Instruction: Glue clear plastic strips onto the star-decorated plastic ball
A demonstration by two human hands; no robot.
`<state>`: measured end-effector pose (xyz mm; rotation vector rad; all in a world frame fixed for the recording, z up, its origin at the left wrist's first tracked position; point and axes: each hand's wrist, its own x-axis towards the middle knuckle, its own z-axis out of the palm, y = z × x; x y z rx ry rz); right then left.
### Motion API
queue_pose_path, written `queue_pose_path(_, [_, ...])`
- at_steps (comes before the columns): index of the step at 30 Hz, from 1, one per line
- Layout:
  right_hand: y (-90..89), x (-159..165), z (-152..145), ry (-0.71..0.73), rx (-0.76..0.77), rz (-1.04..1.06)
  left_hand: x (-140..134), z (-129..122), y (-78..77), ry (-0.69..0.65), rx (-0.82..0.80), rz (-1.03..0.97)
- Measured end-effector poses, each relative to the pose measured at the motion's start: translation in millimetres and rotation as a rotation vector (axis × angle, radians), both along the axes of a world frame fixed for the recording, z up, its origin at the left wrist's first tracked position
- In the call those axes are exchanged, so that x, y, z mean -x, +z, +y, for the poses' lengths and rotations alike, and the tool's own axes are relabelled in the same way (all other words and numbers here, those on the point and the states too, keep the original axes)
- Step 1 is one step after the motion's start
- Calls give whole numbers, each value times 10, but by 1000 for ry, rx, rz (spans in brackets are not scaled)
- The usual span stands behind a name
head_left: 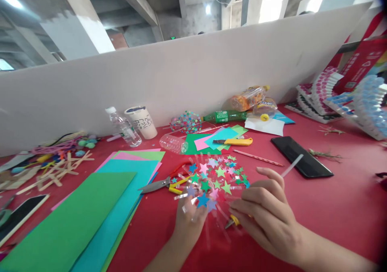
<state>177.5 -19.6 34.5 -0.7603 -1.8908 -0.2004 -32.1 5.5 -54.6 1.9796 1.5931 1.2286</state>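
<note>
My left hand (190, 215) is closed around a clear plastic bottle piece cut into strips (181, 197), with colourful paper stars (220, 172) on its strips. Strips and hand are partly blurred. My right hand (269, 207) is at the right side of the stars, thumb and fingertips pinched together; what lies between them is too small to make out. Below its fingers show a yellow part with a metal nozzle (232, 221), and behind it a translucent stick (292, 166); these look like a glue gun, mostly hidden by the hand. Red-and-yellow-handled scissors (160, 184) lie open left of the stars.
Coloured paper sheets (69, 219) cover the left. Behind lie a yellow cutter (238, 142), a clear bottle piece (173, 143), a green bottle (225, 116) and another star-covered piece (186, 122). A phone (302, 159) lies right; a white cup (141, 122) stands by the partition.
</note>
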Motion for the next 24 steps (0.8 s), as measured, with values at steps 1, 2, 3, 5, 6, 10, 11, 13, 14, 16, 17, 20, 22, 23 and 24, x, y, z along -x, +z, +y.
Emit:
queue_pose_path(1, [5, 4, -1, -10, -9, 1, 13, 8, -4, -33, -13, 58])
queue_pose_path(2, [7, 6, -2, -12, -8, -7, 20, 17, -4, -61, -20, 101])
queue_pose_path(3, [4, 7, -2, -8, -3, -20, 23, 26, -2, -81, -27, 134])
queue_pose_path(5, [-14, 6, 1, 14, 17, -53, 17, 41, 15, -96, -39, 173])
queue_pose_path(6, [-26, 5, 3, 26, 28, -67, 12, 46, 31, -93, -47, 187])
queue_pose_path(10, [-55, -6, 16, 27, 58, -84, -27, 33, 170, -97, -7, 116])
queue_pose_path(11, [-53, -10, 19, 18, 59, -81, -46, 24, 215, -87, 43, 34])
queue_pose_path(13, [-43, -24, 22, 7, 56, -78, -101, 6, 294, -54, 165, -162])
queue_pose_path(14, [-37, -32, 21, 8, 53, -78, -134, 0, 321, -30, 234, -272])
queue_pose_path(16, [-28, -50, 14, 17, 38, -67, -196, -3, 340, 2, 347, -465])
queue_pose_path(17, [-26, -57, 9, 23, 25, -53, -220, 0, 335, 9, 388, -542])
queue_pose_path(20, [-26, -68, -1, 32, -5, -10, -236, 17, 293, 7, 450, -659])
queue_pose_path(22, [-31, -67, 4, 31, 0, -8, -212, 26, 265, -8, 469, -684])
queue_pose_path(23, [-36, -65, 9, 25, 6, -15, -196, 28, 254, -13, 476, -694])
queue_pose_path(24, [-43, -63, 15, 17, 12, -26, -180, 29, 243, -16, 478, -697])
